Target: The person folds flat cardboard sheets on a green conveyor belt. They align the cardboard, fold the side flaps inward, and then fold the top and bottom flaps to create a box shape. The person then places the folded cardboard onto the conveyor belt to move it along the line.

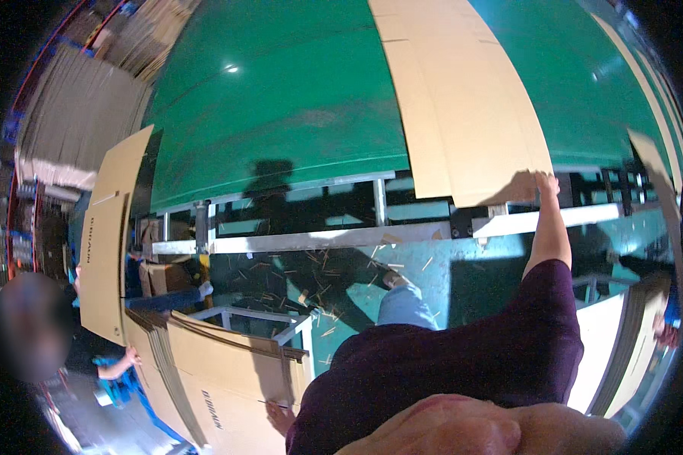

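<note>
A long flat cardboard sheet (470, 98) lies on the green conveyor belt, its near end sticking out over the belt's edge. My right hand (546, 184) is stretched forward and closed on the near right corner of that sheet. Low on the left, my left hand (281, 418) rests against the top of a stack of flat cardboard (239, 371); its fingers look apart and flat on the top piece, though they are small and partly shaded.
A co-worker's hand (131, 356) at the left is by an upright cardboard sheet (102, 265). Tall cardboard stacks (80, 114) stand behind. Metal frames (296, 330) and scattered scraps (330, 303) are below the belt (281, 98). More cardboard (634, 349) is at the right, beside another person's hand (665, 331).
</note>
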A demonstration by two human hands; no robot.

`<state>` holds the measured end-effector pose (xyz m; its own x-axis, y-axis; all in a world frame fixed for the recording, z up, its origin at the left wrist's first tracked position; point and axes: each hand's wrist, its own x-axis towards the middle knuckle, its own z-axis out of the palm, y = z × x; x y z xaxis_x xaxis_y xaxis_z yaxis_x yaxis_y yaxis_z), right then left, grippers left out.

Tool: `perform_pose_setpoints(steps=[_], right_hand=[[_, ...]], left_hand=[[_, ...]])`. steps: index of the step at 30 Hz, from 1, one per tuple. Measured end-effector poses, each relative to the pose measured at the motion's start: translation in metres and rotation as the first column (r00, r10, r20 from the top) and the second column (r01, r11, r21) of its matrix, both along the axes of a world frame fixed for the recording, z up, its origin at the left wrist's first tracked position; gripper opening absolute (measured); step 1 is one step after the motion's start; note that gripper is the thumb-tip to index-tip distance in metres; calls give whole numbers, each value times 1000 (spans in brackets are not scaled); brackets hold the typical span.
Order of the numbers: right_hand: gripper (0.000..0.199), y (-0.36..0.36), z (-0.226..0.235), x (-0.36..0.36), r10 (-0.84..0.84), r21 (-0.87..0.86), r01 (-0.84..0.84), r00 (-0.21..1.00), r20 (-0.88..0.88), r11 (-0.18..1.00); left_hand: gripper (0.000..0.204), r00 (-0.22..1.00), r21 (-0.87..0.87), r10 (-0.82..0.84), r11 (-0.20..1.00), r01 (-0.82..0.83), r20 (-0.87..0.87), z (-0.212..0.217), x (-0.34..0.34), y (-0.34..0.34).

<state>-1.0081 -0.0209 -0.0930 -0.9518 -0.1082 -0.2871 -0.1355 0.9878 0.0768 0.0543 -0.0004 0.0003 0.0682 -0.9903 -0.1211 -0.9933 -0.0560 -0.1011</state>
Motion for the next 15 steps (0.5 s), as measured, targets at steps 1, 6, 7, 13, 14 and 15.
perform_pose_setpoints(steps=[1,6,7,13,14,15], right_hand=[[56,10,-18,-19,43,-15,-42,998,45,999],[58,13,-24,-14,-197,-213,182,979,-50,960],[58,13,-22,-16,-178,-236,167,984,-25,957],[45,55,-56,-55,-149,-619,201,979,137,759],[38,56,-55,-64,-148,-497,181,983,104,849],[34,27,-29,-9,-120,-588,303,937,329,750]], left_hand=[[64,992,-49,-116,992,114,-41,2,-7,-9],[60,921,215,359,921,-324,-149,87,-113,-48],[60,914,217,374,916,-337,-159,92,-116,-42],[61,962,90,222,974,-210,-158,39,-64,-22],[61,991,61,111,992,-107,-70,32,-60,-20],[62,998,30,49,998,-50,31,40,-54,-16]])
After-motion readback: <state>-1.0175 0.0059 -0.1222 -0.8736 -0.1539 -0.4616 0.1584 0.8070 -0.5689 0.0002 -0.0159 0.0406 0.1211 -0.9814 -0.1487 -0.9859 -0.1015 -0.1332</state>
